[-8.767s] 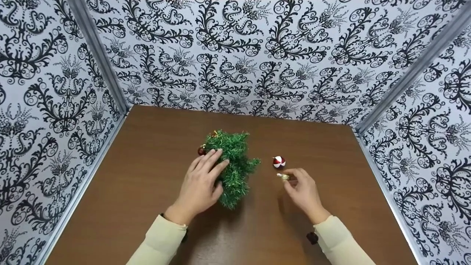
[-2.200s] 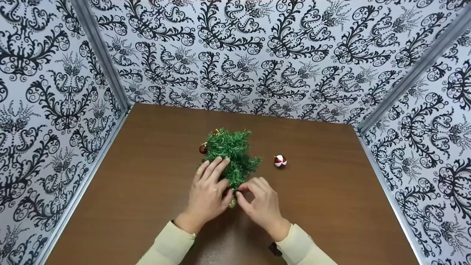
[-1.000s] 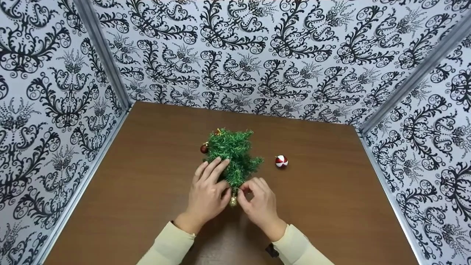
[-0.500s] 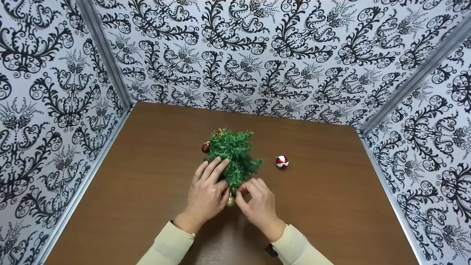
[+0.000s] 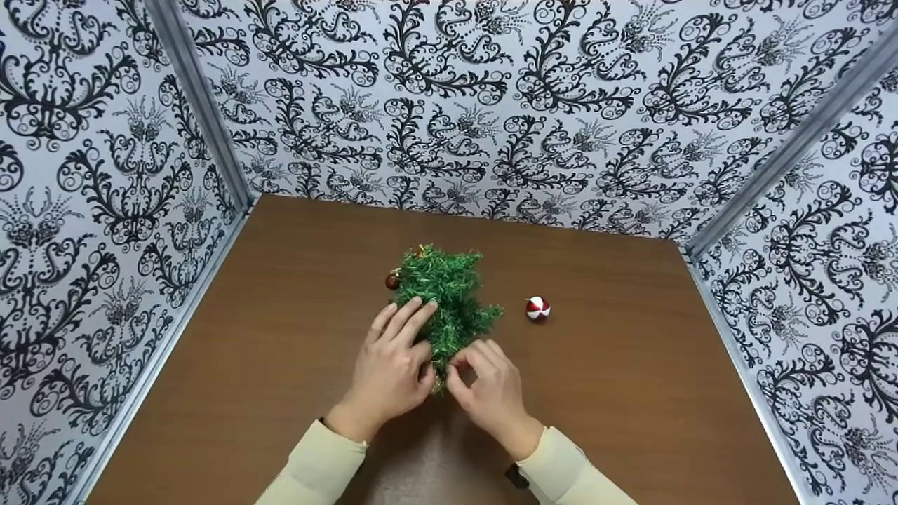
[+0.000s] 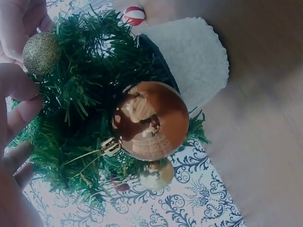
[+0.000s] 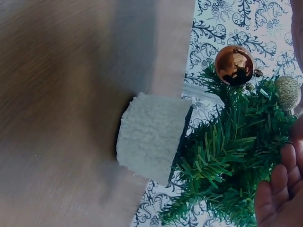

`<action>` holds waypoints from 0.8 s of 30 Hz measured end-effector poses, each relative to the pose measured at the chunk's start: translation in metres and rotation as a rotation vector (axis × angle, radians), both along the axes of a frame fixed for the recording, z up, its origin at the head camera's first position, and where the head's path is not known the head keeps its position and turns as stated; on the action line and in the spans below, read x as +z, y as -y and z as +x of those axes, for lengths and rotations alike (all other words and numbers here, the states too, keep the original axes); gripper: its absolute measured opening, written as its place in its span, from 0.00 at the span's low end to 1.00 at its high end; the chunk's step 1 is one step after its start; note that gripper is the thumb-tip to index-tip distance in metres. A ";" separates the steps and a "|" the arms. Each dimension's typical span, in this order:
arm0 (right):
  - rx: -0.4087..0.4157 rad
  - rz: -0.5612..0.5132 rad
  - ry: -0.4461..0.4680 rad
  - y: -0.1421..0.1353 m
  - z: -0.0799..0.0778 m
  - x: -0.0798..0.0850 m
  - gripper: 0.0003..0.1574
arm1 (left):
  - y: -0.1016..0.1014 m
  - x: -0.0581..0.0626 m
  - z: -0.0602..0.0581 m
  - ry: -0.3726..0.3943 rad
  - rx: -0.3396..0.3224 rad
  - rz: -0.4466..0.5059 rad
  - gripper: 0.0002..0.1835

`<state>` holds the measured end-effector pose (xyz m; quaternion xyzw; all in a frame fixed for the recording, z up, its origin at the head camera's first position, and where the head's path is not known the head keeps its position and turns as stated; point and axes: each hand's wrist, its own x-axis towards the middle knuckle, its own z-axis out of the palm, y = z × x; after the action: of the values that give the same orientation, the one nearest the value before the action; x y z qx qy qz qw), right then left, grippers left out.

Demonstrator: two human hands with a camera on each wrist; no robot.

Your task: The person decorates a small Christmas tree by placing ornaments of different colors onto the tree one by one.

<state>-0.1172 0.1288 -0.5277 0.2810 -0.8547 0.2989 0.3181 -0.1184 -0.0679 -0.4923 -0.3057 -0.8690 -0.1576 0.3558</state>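
Note:
A small artificial Christmas tree (image 5: pixel 445 287) stands in the middle of the table, its white fluffy pot (image 7: pixel 154 135) visible from the wrists. My left hand (image 5: pixel 393 368) lays its longer fingers over the branches, while its thumb and index finger pinch a branch at the near side. Facing it, my right hand (image 5: pixel 491 393) pinches with thumb and index at the top of a gold glitter bauble (image 6: pixel 41 53). The bauble is mostly hidden between the hands in the head view. A shiny copper bauble (image 6: pixel 151 120) and a pale gold one (image 6: pixel 157 175) hang on the tree's left side.
A red-and-white striped bauble (image 5: pixel 538 308) lies on the brown table (image 5: pixel 617 379) right of the tree. A dark red bauble (image 5: pixel 392 280) hangs at the tree's far left. Patterned panels (image 5: pixel 449 105) enclose the table at the back and both sides.
The right hand has carried the gold glitter bauble from beside the striped one to the tree's near side. Lately both hands have made only small movements there, and the bauble has shifted slightly left.

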 end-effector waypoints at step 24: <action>0.009 -0.015 -0.018 -0.004 0.000 -0.001 0.04 | 0.001 0.000 0.001 -0.001 0.026 0.015 0.10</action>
<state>-0.1170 0.1329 -0.5289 0.2852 -0.8482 0.3043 0.3266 -0.1170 -0.0693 -0.4922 -0.2916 -0.8715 -0.1592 0.3607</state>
